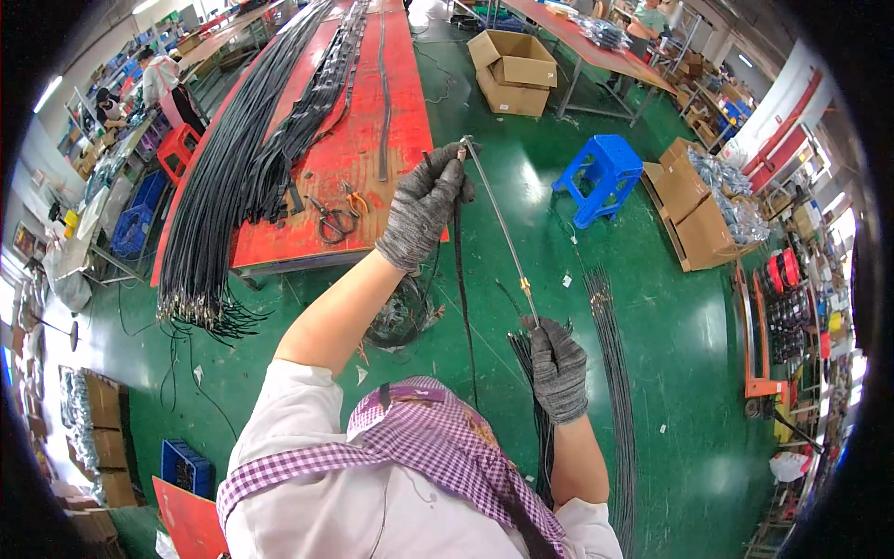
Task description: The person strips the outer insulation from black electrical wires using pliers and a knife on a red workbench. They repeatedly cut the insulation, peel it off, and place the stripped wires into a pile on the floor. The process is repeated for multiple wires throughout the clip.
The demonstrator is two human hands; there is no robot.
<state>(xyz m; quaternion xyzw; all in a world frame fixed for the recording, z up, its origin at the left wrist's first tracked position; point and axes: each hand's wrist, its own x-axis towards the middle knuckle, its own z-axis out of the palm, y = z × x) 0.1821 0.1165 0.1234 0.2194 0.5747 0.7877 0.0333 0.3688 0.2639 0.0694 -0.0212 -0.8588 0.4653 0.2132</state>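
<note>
A thin silvery metal rod (501, 224) with a brass-coloured fitting (524, 285) slants between my two gloved hands. My left hand (424, 212), in a grey knit glove, is closed near the rod's upper end. It pinches a black cable (460, 270), which hangs down toward the floor; the exact contact at the fingertips is too small to make out. My right hand (559, 371), also in a grey glove, is closed around the rod's lower end, below the fitting. Behind it a bundle of black cables (540, 419) hangs or lies along my right side.
Long black cables (219, 177) cover the left of a red table (410, 102) and droop over its edge. Scissors (333, 224) and orange-handled pliers (353, 197) lie on it. A blue stool (601, 177) and cardboard boxes (512, 70) stand on the green floor. More cables (610, 373) lie at right.
</note>
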